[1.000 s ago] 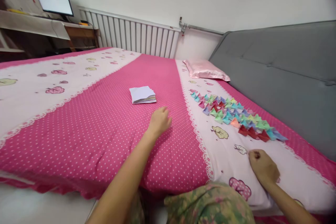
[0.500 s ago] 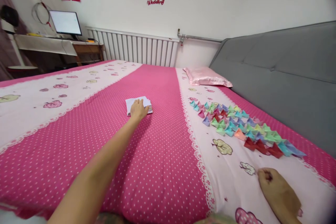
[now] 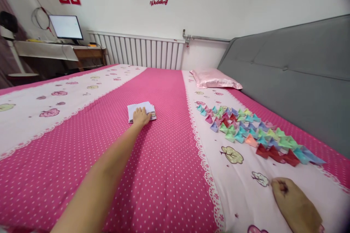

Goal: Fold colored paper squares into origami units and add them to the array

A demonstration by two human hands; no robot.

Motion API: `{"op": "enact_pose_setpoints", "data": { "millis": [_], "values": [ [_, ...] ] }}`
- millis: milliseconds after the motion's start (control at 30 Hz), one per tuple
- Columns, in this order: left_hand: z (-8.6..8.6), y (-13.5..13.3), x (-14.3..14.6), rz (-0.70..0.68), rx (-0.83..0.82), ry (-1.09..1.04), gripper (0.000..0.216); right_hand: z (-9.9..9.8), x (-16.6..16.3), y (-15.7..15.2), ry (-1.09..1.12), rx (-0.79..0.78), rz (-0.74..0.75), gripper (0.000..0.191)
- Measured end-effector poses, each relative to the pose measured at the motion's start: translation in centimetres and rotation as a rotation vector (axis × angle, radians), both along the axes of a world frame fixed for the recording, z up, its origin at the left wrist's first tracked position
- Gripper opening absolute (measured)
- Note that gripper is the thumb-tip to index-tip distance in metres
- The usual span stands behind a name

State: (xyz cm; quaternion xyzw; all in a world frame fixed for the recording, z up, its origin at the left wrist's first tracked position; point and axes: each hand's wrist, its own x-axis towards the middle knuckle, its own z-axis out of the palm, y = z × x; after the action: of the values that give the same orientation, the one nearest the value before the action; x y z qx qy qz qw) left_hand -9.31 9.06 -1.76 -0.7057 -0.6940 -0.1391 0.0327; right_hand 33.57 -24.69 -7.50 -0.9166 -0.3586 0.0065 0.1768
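Observation:
My left hand [image 3: 141, 117] reaches far out over the bed and rests on a small stack of white paper [image 3: 133, 109]. Its fingers lie spread across the top sheet, with the thumb to the right; darker layered edges show at the near side of the stack. On the pale strip of the bedding at the lower right, my right hand [image 3: 295, 202] is curled into a fist, and nothing shows in it. Beyond that fist stand several rows of small folded paper boats [image 3: 240, 134] in green, blue, red, purple and pink.
Pink dotted and pale printed bedding [image 3: 175, 167] covers the bed. A pink satin pillow [image 3: 214, 79] lies against the grey padded headboard [image 3: 295, 58]. Behind are a white radiator [image 3: 136, 51] and a desk [image 3: 89, 54] with a monitor [image 3: 66, 27].
The view has shifted slightly. My left hand stays on the paper stack, its fingers a little more spread out. My right fist remains beside the paper boats.

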Motion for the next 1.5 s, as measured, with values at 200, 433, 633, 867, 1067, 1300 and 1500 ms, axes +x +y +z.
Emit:
{"op": "enact_pose_setpoints", "data": {
  "millis": [200, 433, 633, 867, 1067, 1300, 1500],
  "values": [
    [-0.2, 0.2, -0.3, 0.005, 0.003, -0.032, 0.05, -0.3, 0.2, 0.2, -0.013, 0.011, 0.003, 0.025],
    [1.6, -1.2, 0.4, 0.01, 0.153, -0.06, 0.046, -0.2, 0.1, 0.0, 0.0, 0.013, 0.007, 0.025],
    [3.9, -9.1, 4.1, -0.183, 0.373, 0.019, 0.045, 0.1, -0.2, -0.2, -0.023, 0.025, 0.018, 0.024],
    [-1.0, -21.5, 8.8, -0.561, 0.131, 0.123, 0.043, 0.0, -0.3, -0.5, -0.074, 0.095, 0.028, 0.022],
    [-2.6, -24.6, 9.5, -0.641, -0.127, 0.006, 0.052, 0.4, -0.5, -0.8, -0.077, 0.094, 0.021, 0.022],
    [0.0, -22.6, 8.9, -0.498, -0.142, -0.224, 0.054, 2.1, -0.7, -0.5, 0.039, 0.267, -0.002, 0.029],
    [1.1, -20.0, 8.3, -0.429, -0.05, -0.156, 0.051, 9.3, -8.7, 4.3, 0.168, 0.666, 0.422, 0.04]
  ]
}}
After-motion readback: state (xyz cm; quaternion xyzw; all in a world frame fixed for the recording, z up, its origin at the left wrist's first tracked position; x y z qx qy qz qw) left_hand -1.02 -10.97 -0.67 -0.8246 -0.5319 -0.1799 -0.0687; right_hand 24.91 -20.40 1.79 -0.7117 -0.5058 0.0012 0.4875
